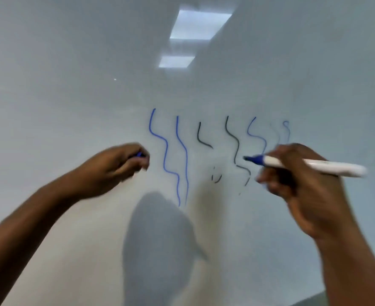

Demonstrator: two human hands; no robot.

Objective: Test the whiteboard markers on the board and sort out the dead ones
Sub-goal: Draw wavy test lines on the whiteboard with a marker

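A glossy white whiteboard (71, 85) fills nearly the whole view, seen close up from the wearer's head. Two rectangular ceiling lights (195, 25) are mirrored near its top, and a soft grey shadow (157, 244) of the person falls across its lower middle. A thin strip of the room shows at the bottom right corner, too small to make out. Across the middle of the board runs a row of wavy test strokes: two long blue lines (171, 155) on the left, a short black stroke (202, 138), a longer black squiggle (235, 142) that breaks into faint dashes lower down, then blue marks that grow paler toward the right. The right hand (303, 186) has its fingers closed around a white marker (310, 165), uncapped, its blue tip pointing left and lying just beside the black squiggle. The left hand (118, 164), blurred, is curled shut around a small blue cap (139, 154) that peeks out between the fingertips.
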